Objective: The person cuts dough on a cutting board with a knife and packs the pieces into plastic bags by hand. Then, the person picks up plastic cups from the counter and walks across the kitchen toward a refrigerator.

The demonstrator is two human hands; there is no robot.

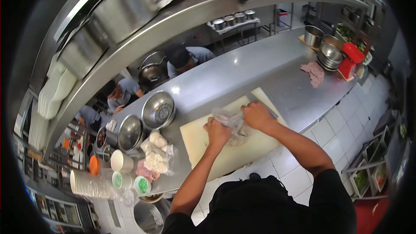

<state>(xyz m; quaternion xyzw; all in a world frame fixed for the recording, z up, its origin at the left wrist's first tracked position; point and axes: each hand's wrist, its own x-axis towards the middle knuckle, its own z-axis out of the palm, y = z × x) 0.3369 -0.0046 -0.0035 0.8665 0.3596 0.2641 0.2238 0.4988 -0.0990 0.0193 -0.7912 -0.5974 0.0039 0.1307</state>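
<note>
A clear plastic bag (pixel 232 119) is stretched between my two hands above a cream cutting board (pixel 193 136). My left hand (pixel 218 131) has its fingers closed on the bag's left side. On the other side, my right hand (pixel 258 116) grips the bag's edge with bent fingers. Pale pieces of food (pixel 238 138) show low in the bag or just under it; I cannot tell which, nor what food it is. A second pale board (pixel 265 96) lies at the right, partly under the first. Something narrow and grey beside my right hand is mostly hidden.
Left of the board stand metal bowls (pixel 158 109), bagged white food (pixel 157 160), a cup of green bits (pixel 142 185) and stacked tubs (pixel 89 184). At the counter's far right are a red scale (pixel 352 58), stacked bowls (pixel 330 55) and a pink cloth (pixel 313 73). Co-workers bend beyond the counter (pixel 242 69).
</note>
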